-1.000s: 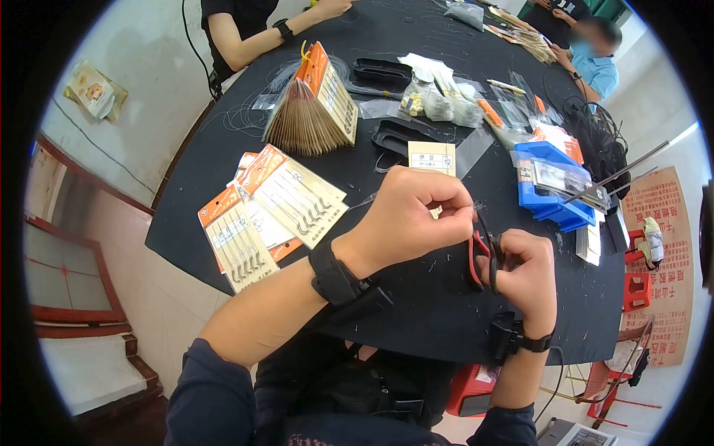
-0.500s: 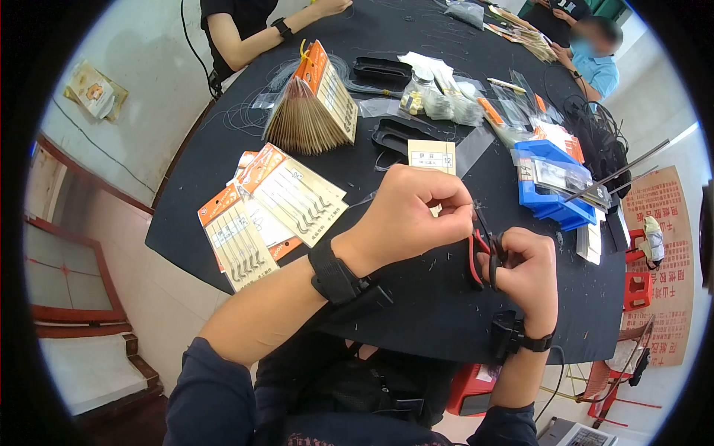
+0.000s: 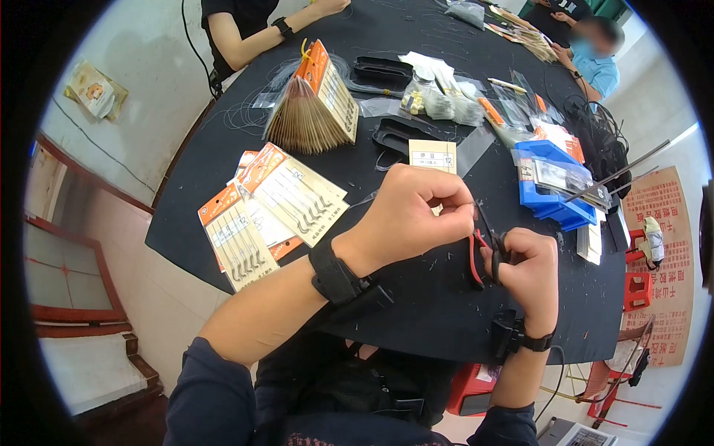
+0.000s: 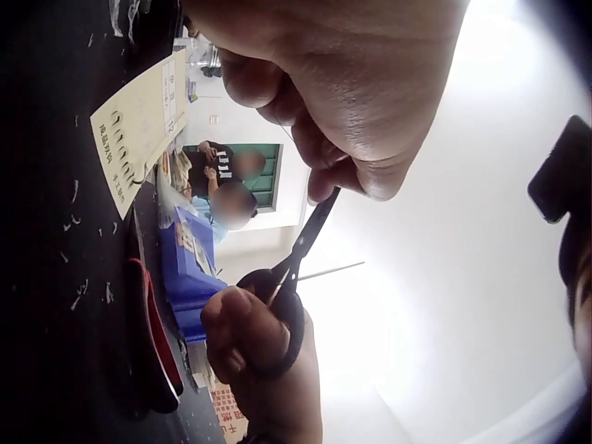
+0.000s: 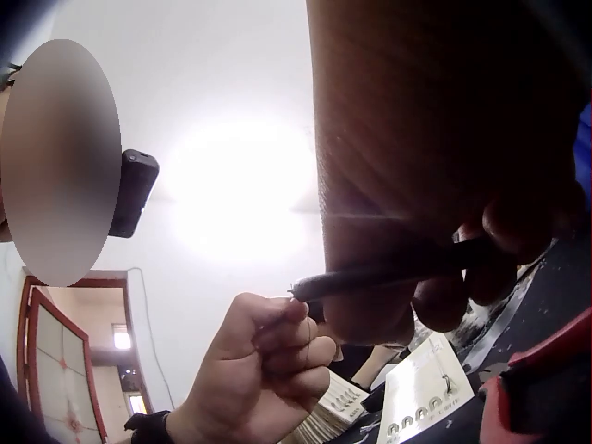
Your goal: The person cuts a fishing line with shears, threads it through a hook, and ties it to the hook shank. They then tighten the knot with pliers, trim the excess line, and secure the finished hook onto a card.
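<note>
My left hand [image 3: 416, 212] pinches a thin line [image 5: 310, 344] between thumb and forefinger, its other fingers curled in. A tiny piece at those fingertips is too small to make out. In my right hand [image 3: 529, 275] are black-handled scissors [image 4: 297, 252], with fingers through the loops. Their blade tips point up at the left fingertips, close against them in both wrist views. A red-handled tool [image 3: 474, 262] lies on the table below the scissors. Just beyond the left hand is a cream hook card [image 4: 141, 129] with several hooks along one end.
Hook cards with orange tops [image 3: 238, 238] lie to the left, behind them a fanned card bundle [image 3: 309, 123]. A blue bin [image 3: 547, 186] stands at right, black trays [image 3: 398, 137] and small bags [image 3: 446, 104] farther back. Line scraps dot the black table [image 3: 416, 312]. Other people sit across.
My right hand and the scissors have shifted very slightly to the right. The left hand keeps its pinch in nearly the same place.
</note>
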`<state>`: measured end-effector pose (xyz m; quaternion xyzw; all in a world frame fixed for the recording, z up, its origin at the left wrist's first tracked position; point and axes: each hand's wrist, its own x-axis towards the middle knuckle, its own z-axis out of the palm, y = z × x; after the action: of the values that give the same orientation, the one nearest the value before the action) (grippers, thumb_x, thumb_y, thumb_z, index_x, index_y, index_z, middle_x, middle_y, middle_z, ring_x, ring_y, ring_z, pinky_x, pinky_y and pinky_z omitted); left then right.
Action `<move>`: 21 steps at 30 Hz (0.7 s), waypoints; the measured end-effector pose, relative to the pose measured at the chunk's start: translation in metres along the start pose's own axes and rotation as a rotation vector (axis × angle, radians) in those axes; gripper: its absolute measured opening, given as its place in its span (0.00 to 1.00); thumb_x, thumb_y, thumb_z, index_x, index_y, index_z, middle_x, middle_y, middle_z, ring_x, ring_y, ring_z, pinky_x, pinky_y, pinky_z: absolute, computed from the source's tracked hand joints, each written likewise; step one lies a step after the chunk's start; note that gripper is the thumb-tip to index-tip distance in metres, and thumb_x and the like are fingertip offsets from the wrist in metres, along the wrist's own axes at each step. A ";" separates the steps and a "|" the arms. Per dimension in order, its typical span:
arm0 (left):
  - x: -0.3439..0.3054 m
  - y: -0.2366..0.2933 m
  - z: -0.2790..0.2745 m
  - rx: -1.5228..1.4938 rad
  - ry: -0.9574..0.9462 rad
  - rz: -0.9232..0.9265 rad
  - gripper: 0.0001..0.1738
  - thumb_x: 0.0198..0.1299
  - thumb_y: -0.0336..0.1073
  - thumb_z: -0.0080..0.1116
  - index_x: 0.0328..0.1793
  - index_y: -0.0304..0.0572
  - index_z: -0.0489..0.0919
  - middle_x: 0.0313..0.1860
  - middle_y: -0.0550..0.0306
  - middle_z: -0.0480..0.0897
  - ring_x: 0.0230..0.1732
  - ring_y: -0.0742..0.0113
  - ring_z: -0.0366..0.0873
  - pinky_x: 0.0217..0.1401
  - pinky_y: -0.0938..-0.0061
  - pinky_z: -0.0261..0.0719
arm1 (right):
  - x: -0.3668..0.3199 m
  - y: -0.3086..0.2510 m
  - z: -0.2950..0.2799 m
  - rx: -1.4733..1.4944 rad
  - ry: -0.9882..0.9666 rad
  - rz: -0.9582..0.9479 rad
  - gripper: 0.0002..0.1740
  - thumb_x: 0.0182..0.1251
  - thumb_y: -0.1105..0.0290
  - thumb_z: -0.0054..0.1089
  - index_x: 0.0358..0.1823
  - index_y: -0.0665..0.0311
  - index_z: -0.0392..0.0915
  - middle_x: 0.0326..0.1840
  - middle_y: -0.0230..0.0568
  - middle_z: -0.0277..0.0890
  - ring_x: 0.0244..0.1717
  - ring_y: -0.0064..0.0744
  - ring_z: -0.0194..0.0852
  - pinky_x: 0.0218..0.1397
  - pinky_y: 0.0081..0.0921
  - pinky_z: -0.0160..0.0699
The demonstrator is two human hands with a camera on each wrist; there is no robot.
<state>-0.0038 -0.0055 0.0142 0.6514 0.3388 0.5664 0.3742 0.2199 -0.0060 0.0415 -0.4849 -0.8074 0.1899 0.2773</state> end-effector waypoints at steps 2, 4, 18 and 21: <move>0.000 0.001 0.000 -0.017 -0.001 -0.032 0.04 0.53 0.26 0.59 0.29 0.32 0.83 0.25 0.62 0.83 0.26 0.84 0.73 0.27 0.85 0.69 | 0.000 0.000 0.000 -0.003 0.000 0.005 0.07 0.36 0.79 0.61 0.19 0.73 0.73 0.15 0.38 0.63 0.14 0.24 0.59 0.20 0.22 0.56; -0.001 0.000 0.001 -0.048 -0.003 -0.059 0.05 0.54 0.26 0.59 0.29 0.32 0.83 0.25 0.63 0.82 0.26 0.85 0.73 0.27 0.86 0.69 | 0.000 0.001 0.001 -0.006 0.013 -0.012 0.07 0.36 0.79 0.60 0.19 0.73 0.73 0.15 0.39 0.63 0.14 0.25 0.59 0.20 0.22 0.55; 0.001 -0.005 0.000 -0.158 0.035 -0.224 0.07 0.60 0.28 0.58 0.33 0.31 0.83 0.27 0.64 0.82 0.26 0.86 0.71 0.28 0.87 0.67 | 0.003 0.013 -0.004 0.305 0.093 0.340 0.17 0.66 0.68 0.68 0.22 0.68 0.73 0.17 0.21 0.61 0.21 0.13 0.53 0.23 0.19 0.52; 0.001 -0.005 0.000 -0.199 0.029 -0.218 0.07 0.60 0.28 0.58 0.33 0.31 0.83 0.27 0.63 0.83 0.26 0.86 0.71 0.28 0.87 0.68 | 0.001 0.015 0.004 0.399 -0.029 0.352 0.16 0.71 0.62 0.63 0.34 0.68 0.73 0.24 0.28 0.64 0.28 0.18 0.58 0.29 0.21 0.59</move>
<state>-0.0042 -0.0025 0.0103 0.5622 0.3549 0.5626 0.4914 0.2271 0.0017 0.0296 -0.5508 -0.6611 0.3975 0.3187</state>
